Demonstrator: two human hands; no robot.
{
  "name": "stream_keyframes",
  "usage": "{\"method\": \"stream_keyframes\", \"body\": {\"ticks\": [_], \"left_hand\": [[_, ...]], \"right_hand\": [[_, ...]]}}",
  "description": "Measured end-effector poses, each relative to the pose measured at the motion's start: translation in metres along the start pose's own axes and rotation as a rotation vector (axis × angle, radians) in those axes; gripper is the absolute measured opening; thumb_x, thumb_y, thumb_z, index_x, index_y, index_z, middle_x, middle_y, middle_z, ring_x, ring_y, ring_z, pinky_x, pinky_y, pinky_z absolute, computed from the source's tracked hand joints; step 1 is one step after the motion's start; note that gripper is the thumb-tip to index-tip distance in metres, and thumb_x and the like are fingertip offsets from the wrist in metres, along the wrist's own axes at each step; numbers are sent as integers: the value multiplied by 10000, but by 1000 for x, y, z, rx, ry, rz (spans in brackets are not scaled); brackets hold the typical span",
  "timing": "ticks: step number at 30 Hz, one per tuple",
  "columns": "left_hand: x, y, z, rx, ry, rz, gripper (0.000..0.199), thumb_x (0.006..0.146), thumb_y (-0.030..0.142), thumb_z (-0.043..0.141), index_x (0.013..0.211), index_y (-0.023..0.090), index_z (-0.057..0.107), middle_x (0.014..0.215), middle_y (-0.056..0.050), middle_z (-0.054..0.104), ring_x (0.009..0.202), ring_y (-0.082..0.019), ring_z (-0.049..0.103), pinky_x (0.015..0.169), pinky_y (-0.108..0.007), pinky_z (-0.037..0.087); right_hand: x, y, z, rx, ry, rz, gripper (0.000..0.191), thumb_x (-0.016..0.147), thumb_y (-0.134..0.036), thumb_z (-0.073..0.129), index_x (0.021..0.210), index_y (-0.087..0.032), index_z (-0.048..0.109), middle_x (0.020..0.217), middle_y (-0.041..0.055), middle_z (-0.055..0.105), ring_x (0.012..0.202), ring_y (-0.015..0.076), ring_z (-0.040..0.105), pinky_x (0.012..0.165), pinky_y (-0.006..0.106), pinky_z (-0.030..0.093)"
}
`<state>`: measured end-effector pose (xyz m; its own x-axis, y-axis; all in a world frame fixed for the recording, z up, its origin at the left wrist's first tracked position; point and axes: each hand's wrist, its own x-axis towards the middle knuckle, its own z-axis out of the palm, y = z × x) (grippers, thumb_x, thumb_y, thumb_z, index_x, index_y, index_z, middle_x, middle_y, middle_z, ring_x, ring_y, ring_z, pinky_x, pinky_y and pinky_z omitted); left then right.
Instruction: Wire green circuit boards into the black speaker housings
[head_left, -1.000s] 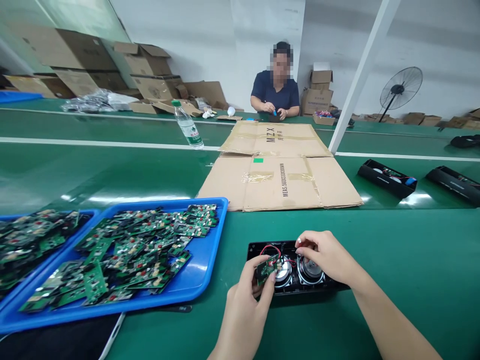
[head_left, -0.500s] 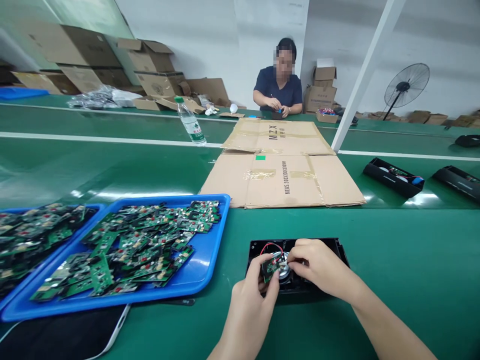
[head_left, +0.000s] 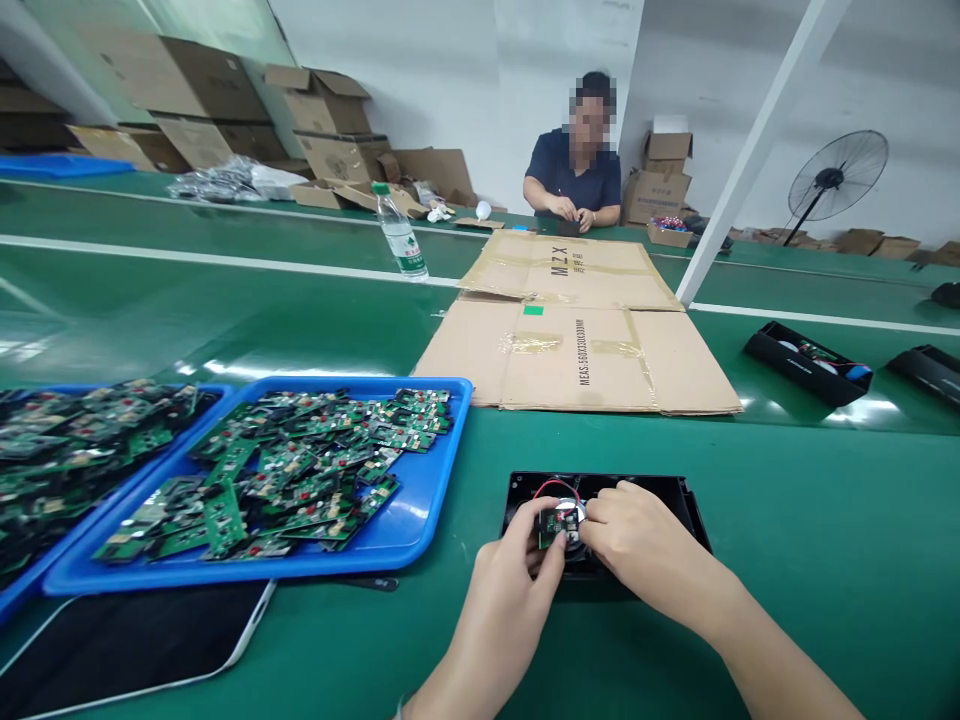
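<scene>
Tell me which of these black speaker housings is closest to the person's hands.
The black rectangular speaker housing under the left hand and right hand; the other black housings lie farther off, to the right, untouched.

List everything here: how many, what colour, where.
Speaker housing: 1, black, near centre
Held board: 1, green, over housing
Trays: 2, blue, near left
Loose boards: uncounted, green, in trays
Tablet-like object: 1, black, lower left
Cardboard: count unclear, brown, centre
Bottle: 1, clear, left of cardboard
Open housings: 2, black, right
Pole: 1, white, centre right
Fan: 1, dark, back right
Boxes: several, brown, back
Worktop: 1, green, foreground
Co-worker: 1, navy top, back
Left hand: 1, bare, on held board
Right hand: 1, bare, at board edge
</scene>
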<state>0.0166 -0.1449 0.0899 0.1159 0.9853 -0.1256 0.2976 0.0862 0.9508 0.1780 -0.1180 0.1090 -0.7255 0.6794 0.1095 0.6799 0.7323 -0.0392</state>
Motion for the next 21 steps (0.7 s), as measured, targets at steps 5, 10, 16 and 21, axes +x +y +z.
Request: {"method": "stream_keyframes", "body": {"ticks": [5, 10, 16, 21], "left_hand": [[0, 1, -7, 142, -50, 105, 195, 874, 284, 426, 1032, 240, 532, 651, 33, 637, 509, -146, 545, 472, -215, 387], [0, 2, -11, 177, -78, 129, 189, 882, 270, 419, 1032, 251, 531, 632, 47, 606, 495, -140, 476, 474, -222, 347], [-2, 1, -10, 102, -109, 156, 205, 885, 222, 425, 1047, 270, 541, 847, 20, 663, 715, -152, 613, 649, -224, 447], [0, 2, -10, 44, -116, 181, 206, 879, 194, 437, 1019, 280, 562, 967, 17, 669, 833, -147, 631, 733, -216, 462]], "right_hand": [[-1, 1, 4, 27, 39, 90, 196, 836, -85, 569, 662, -173, 544, 643, -19, 555, 591, 133, 478, 567, 278, 279], [1, 3, 5, 45, 49, 237, 195, 783, -226, 681, 635, -170, 566, 614, -11, 583, 567, 149, 528, 567, 279, 327], [2, 4, 2, 162, 37, 238, 162, 766, -256, 701, 874, -181, 606, 738, 4, 637, 672, 167, 586, 603, 275, 381], [2, -2, 6, 117, 20, 213, 77, 858, -142, 549, 804, -174, 595, 736, 13, 609, 650, 173, 555, 594, 293, 374]]}}
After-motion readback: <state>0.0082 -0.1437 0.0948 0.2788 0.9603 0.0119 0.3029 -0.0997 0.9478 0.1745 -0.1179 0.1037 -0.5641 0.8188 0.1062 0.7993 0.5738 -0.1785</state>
